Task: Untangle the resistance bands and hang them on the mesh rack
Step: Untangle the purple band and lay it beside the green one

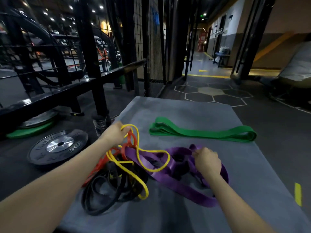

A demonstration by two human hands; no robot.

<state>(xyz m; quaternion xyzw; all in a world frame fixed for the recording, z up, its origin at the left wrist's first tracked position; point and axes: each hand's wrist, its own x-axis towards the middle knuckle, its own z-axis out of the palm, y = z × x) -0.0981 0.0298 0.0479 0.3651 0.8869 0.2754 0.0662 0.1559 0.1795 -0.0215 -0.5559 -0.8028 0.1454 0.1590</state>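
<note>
Grey mat (185,113): left hand (116,132) grips thin yellow band (151,151); right hand (207,161) pinches flat purple band (176,187).

Yellow band (152,151), orange-red band (129,142), purple band (170,184) and black bands (101,187) tangle on a grey mat (185,111). A green band (203,132) lies apart. The floor (213,93) has a white-outlined hexagon pattern.

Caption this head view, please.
Left hand lifts yellow band while right hand grips purple band; green band lies apart.
</note>
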